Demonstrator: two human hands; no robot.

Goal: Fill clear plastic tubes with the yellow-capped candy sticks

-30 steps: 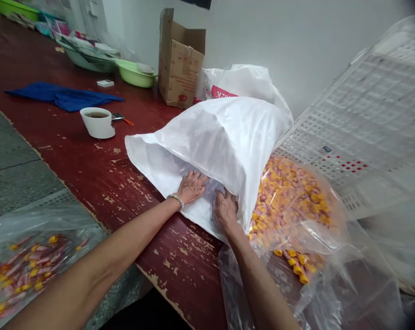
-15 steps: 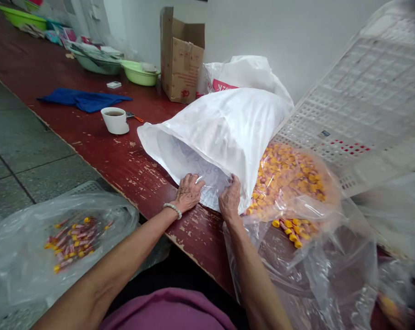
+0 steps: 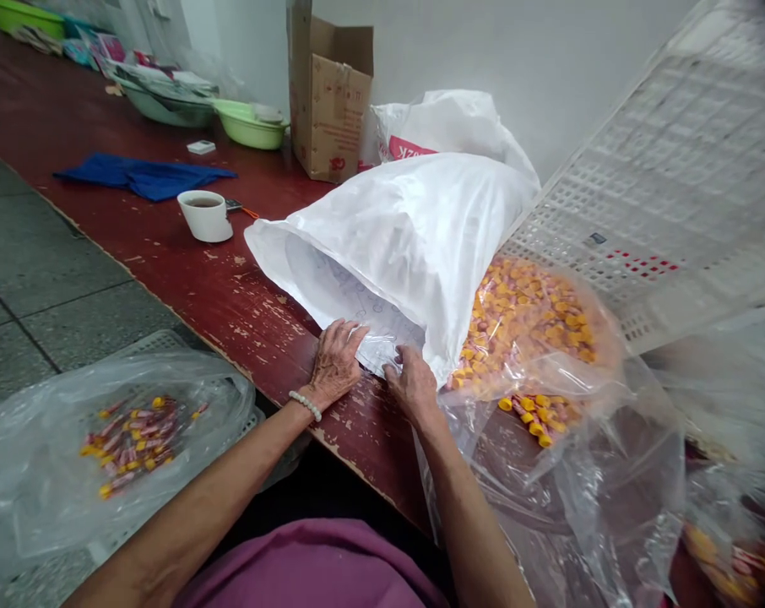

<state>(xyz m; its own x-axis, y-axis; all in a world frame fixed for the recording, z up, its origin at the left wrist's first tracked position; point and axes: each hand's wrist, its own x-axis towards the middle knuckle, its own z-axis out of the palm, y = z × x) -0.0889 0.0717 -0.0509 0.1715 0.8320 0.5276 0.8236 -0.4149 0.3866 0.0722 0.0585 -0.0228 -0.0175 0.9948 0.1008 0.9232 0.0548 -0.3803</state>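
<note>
Both your hands have come out of the sack's mouth since the earliest frame, and your right hand (image 3: 414, 386) has dropped away from the right side of the opening, closer to your left hand (image 3: 335, 363). That leaves the white sack (image 3: 382, 219) lying open toward you, with its inner wall showing and your fingers gathered at its lower lip, so the work seems to have shifted from inside the sack to its rim. The sack lies on the tabletop (image 3: 230, 295), its mouth just in from the near edge. Your left hand is half curled, its fingertips at the clear film (image 3: 380, 348) on that lip; whether they pinch it or merely press on it, you cannot tell from this view. Your right hand is partly closed, a small gap showing between thumb and forefinger beside the same film, and its grip is equally hard to judge. To the right of the sack, a clear bag (image 3: 578, 498) drapes over the near edge beside your right forearm, below a heap of yellow-ended pieces (image 3: 528, 312), with a white crate (image 3: 674, 169) tilted above them. Farther left along the tabletop, a cup (image 3: 205, 217) stands between the sack's mouth and a blue cloth (image 3: 145, 176), well apart from your hands.
</note>
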